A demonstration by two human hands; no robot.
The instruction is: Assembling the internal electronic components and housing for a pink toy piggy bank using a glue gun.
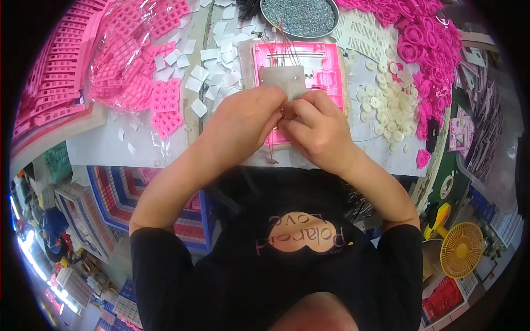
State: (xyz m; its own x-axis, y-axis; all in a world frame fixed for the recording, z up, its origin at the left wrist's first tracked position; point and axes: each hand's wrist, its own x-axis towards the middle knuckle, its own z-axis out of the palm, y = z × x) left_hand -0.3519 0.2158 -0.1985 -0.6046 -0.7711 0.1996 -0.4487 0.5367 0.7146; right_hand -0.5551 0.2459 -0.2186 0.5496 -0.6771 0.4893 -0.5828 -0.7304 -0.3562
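A pink plastic casing (pixel 334 60) lies on the table in front of me. Over it sits a flat grey-beige board (pixel 281 77), with thin red and dark wires (pixel 284 47) running up past its far edge. My left hand (pixel 248 116) and my right hand (pixel 320 127) meet at the board's near edge, fingertips pinched together. Whatever small piece they grip is mostly hidden by the fingers. From beneath the hands a thin red wire (pixel 271 151) hangs toward the table's front edge, with a small part at its end.
Behind the casing stands a round metal tray (pixel 335 19) of small screws. Small white squares (pixel 221 49) and bagged pink keypads (pixel 124 60) lie left. White discs (pixel 389 110), a printed sheet (pixel 367 36) and pink rings (pixel 414 41) lie right. Below right is a yellow fan (pixel 461 250).
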